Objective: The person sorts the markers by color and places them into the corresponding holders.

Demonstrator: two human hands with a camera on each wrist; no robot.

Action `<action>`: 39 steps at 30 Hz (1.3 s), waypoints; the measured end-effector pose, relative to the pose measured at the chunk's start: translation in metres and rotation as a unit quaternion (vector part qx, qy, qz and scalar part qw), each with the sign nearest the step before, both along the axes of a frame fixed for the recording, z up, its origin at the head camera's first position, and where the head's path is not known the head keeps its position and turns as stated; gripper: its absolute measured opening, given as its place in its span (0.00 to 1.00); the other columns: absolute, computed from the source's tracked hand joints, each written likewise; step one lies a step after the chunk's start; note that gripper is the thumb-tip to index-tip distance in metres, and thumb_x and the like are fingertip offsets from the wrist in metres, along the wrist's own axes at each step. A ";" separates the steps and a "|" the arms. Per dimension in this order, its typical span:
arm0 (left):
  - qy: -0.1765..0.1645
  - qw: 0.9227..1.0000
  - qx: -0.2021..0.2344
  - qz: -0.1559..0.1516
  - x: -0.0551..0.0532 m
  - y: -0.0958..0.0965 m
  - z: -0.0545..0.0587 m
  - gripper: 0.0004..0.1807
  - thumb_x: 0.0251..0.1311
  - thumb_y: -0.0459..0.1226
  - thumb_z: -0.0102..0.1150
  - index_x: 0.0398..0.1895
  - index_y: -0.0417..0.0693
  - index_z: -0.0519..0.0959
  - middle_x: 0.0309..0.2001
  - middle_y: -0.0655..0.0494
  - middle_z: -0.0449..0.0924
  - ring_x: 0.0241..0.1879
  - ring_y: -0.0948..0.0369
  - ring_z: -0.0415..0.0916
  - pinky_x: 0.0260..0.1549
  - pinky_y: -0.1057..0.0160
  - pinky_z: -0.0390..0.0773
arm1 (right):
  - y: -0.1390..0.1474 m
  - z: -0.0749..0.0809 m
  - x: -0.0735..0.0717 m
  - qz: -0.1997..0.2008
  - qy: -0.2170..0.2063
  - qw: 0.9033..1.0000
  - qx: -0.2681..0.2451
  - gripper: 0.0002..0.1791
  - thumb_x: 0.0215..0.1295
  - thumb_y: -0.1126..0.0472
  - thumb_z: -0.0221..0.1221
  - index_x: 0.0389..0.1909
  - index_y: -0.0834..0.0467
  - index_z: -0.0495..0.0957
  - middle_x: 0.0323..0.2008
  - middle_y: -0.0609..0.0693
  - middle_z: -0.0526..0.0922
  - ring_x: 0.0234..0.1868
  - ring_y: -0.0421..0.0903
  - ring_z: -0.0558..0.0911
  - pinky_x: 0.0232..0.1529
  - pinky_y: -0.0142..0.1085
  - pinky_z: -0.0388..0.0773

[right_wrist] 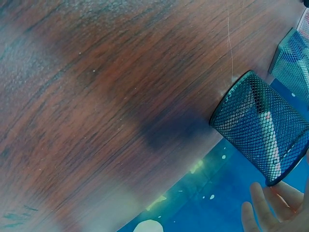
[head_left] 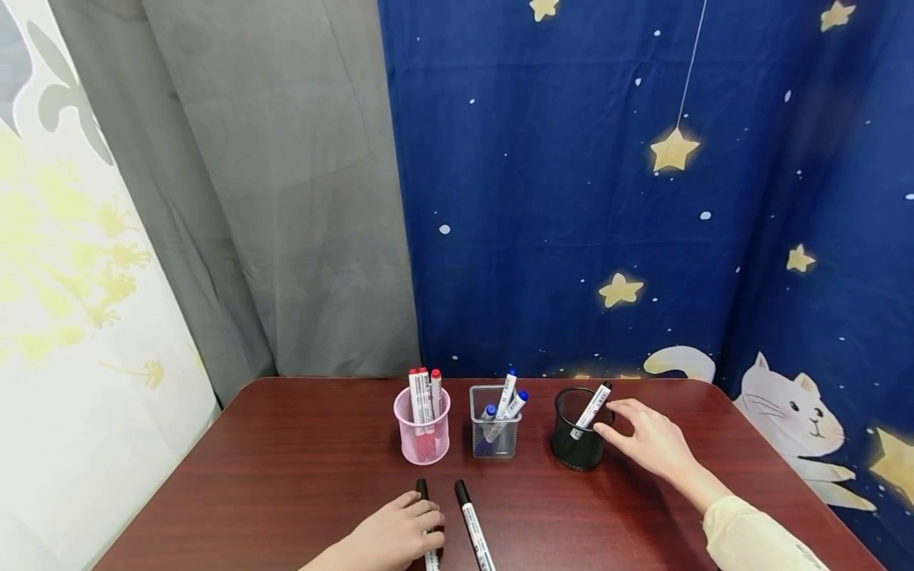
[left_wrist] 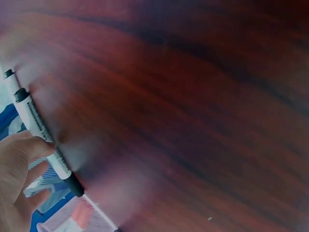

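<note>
At the table's front my left hand (head_left: 393, 535) holds a black-capped whiteboard marker (head_left: 423, 489), thumb and fingers around its white barrel. The left wrist view shows the same marker (left_wrist: 36, 121) with the hand (left_wrist: 14, 164) at its side. Just right of it lies a second black-capped marker (head_left: 474, 530). My right hand (head_left: 653, 440) is at the right side of a black mesh pen cup (head_left: 574, 454), its fingertips near the rim. One black-capped marker (head_left: 593, 406) leans inside that cup. In the right wrist view the fingers (right_wrist: 260, 205) are spread beyond the cup's rim.
A pink mesh pen cup (head_left: 439, 446) with several red-capped markers stands at the back. Between it and the black cup is a grey square mesh holder (head_left: 505, 446) with blue-capped markers. Curtains (head_left: 543, 238) hang behind the dark red wooden table (head_left: 300, 444).
</note>
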State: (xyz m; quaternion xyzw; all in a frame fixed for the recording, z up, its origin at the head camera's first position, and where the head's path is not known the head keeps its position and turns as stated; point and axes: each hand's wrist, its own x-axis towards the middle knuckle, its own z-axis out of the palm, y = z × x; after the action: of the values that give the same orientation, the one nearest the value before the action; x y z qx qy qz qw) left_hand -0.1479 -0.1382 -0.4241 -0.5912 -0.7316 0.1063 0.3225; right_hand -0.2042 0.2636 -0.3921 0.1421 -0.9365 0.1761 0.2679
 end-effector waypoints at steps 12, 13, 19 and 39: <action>0.017 1.000 -0.021 -0.005 0.001 0.000 -0.001 0.03 0.44 0.40 0.50 0.22 0.62 0.72 0.24 0.66 0.68 0.28 0.68 0.69 0.30 0.68 0.64 | 0.000 0.000 0.000 0.000 -0.009 1.000 -0.001 0.27 0.50 0.40 0.58 0.42 0.57 0.78 0.43 0.51 0.77 0.41 0.51 0.77 0.33 0.50 0.71; 0.017 1.000 -0.020 -0.007 0.001 0.000 0.000 0.03 0.44 0.41 0.50 0.22 0.62 0.72 0.24 0.66 0.68 0.28 0.68 0.69 0.30 0.68 0.64 | 0.000 0.000 -0.001 -0.001 -0.008 1.000 0.000 0.27 0.50 0.40 0.58 0.42 0.57 0.78 0.43 0.51 0.77 0.40 0.51 0.77 0.33 0.50 0.71; -0.012 1.000 -0.004 -0.017 0.002 -0.001 0.005 0.03 0.46 0.41 0.49 0.22 0.62 0.73 0.24 0.67 0.69 0.28 0.69 0.69 0.31 0.69 0.65 | 0.000 0.000 0.000 -0.001 -0.004 1.000 -0.004 0.26 0.49 0.41 0.59 0.42 0.57 0.79 0.42 0.51 0.77 0.39 0.51 0.77 0.32 0.50 0.71; -0.112 0.992 0.045 -0.027 0.010 0.020 0.047 0.17 0.41 0.38 0.63 0.38 0.59 0.75 0.30 0.69 0.71 0.27 0.70 0.66 0.34 0.71 0.66 | 0.000 -0.001 -0.001 -0.002 -0.006 1.000 -0.007 0.27 0.49 0.40 0.59 0.42 0.56 0.78 0.42 0.50 0.77 0.39 0.49 0.78 0.32 0.49 0.71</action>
State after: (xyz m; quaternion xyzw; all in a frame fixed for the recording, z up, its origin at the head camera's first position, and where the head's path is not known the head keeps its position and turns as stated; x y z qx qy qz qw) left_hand -0.1378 -0.1180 -0.3773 -0.6039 -0.7508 -0.0019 0.2675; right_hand -0.2048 0.2641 -0.3931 0.1372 -0.9372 0.1828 0.2634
